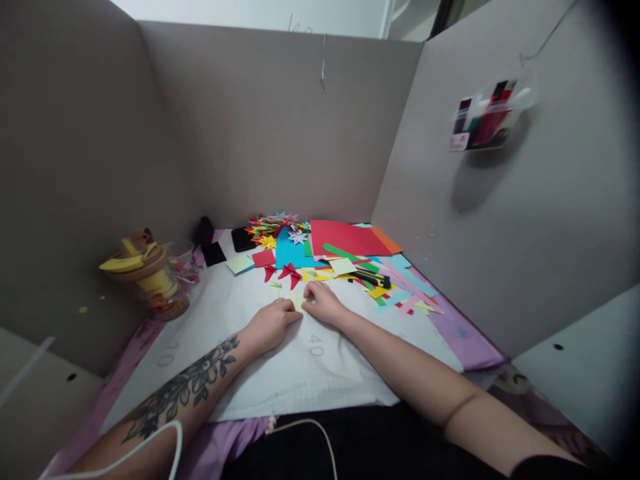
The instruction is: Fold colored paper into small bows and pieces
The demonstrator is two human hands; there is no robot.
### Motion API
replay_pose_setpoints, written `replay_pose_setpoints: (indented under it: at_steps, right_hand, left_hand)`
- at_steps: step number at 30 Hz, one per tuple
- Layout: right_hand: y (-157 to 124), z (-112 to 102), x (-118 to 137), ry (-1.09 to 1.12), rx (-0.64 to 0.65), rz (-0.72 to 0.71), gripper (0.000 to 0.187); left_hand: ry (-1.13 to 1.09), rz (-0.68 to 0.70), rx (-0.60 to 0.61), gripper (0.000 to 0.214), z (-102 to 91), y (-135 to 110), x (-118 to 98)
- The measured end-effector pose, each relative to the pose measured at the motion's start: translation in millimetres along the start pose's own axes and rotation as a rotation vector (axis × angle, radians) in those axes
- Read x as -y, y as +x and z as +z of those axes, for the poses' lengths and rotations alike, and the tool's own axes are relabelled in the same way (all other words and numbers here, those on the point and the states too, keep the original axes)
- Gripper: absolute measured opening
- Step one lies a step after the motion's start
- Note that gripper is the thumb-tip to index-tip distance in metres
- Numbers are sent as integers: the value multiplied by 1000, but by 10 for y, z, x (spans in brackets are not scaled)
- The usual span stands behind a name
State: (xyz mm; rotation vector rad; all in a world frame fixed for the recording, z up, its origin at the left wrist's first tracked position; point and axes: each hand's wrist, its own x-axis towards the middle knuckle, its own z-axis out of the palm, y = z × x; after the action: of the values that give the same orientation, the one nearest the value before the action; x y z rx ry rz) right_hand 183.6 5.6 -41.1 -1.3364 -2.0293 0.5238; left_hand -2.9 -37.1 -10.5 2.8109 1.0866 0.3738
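Note:
My left hand (pixel 273 322) and my right hand (pixel 323 301) rest close together on a white cutting mat (pixel 300 367). Between their curled fingers lies a small pale yellow-green piece of paper (pixel 299 301), which both hands pinch or press. Just beyond the hands lie red folded paper shapes (pixel 289 272) and a small pale folded piece (pixel 275 285). My left forearm carries a dark tattoo.
Sheets and strips of coloured paper (pixel 350 240) cover the far right of the mat, with a yellow-black utility knife (pixel 373 277) on them. A heap of folded paper stars (pixel 273 228) lies at the back. A jar with yellow tape (pixel 150 277) stands left. Grey partition walls enclose the desk.

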Motion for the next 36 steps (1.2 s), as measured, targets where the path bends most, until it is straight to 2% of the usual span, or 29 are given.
replay_pose_setpoints:
  at_steps: [6,10,15,18,21,25,31,36]
  right_hand:
    - [20,-10,-44,18,-67,32,15]
    - [-20,-42,-41,90,-132,-61,23]
    - [-109,-86,-1,164,18,-270,30]
    - [-132,-87,14,143,95,-305,31]
    - [-119,-85,22,106,117,-330,32]
    - [-93,-93,32,69,148,-365,34]
    - [-104,-104,41,22,171,-452,31]
    - [-117,-132,54,-28,191,-545,34]
  left_hand:
    - [2,2,4,35,-18,-20,-7]
    - [20,3,-11,34,-2,-28,-20]
    - [29,-25,-35,32,27,-45,-25]
    - [24,-50,-73,35,35,-58,27]
    - [43,-65,-143,37,43,-56,114]
    - [59,-43,-204,29,33,-19,189]
    - [102,7,-125,18,-45,17,182]
    - [48,-32,-100,20,-73,-12,186]
